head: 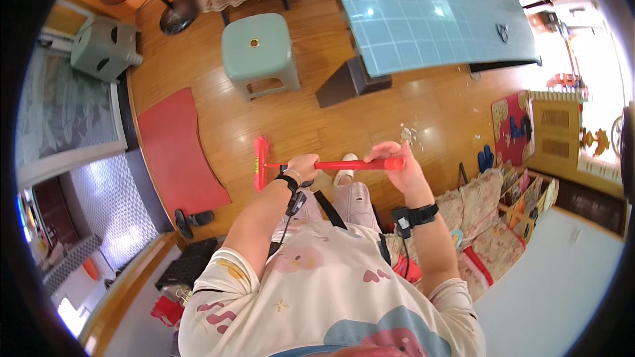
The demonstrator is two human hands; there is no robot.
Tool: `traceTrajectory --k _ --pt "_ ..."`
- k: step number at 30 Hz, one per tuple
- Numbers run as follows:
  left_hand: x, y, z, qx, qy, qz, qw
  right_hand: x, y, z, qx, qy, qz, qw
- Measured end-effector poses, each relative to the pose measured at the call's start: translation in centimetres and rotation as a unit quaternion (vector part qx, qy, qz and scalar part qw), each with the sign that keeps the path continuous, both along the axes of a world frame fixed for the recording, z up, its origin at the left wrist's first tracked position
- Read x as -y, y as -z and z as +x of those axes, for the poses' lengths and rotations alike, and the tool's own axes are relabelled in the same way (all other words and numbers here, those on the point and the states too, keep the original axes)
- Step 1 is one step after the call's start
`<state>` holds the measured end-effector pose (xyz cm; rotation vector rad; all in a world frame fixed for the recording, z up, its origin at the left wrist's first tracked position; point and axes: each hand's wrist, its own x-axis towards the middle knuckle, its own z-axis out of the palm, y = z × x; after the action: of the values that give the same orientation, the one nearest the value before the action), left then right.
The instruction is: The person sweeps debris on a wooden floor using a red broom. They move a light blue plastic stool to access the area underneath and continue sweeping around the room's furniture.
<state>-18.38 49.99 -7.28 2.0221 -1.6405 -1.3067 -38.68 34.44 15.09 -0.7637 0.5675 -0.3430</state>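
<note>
A broom with a red handle [342, 164] lies across in front of my body, its red and pink head [261, 163] out to the left. My left hand [303, 166] is closed around the handle near the head. At the handle's other end, my right hand [399, 163] has its fingers spread, with the palm and thumb beside the red end; whether it bears on the handle is hard to tell. Pale scraps [408, 135] lie on the wooden floor just beyond my right hand.
A green plastic stool [258, 49] stands ahead, beside a table with a blue checked cover [407, 25]. A dark table foot [349, 82] juts onto the floor. At left are a red mat [181, 144] and black slippers [193, 220]; at right, a floral-cushioned sofa [476, 203].
</note>
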Motion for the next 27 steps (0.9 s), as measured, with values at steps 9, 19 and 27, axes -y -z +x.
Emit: traceTrajectory --k 9,19,27 --pt "7.3 -3.3 -15.1 -0.024 0.090 -0.023 0.995 1.6 -3.0 -15.2 0.000 0.056 -0.046 0.997" --pt "19.8 -3.2 -37.6 0.043 0.236 -0.022 0.970 6.4 -7.4 -38.2 -0.194 -0.039 -0.069 0.978" --pt "28.2 1.6 -41.9 0.145 0.239 -0.081 0.957 5.1 0.3 -42.4 -0.489 -0.220 -0.087 0.839"
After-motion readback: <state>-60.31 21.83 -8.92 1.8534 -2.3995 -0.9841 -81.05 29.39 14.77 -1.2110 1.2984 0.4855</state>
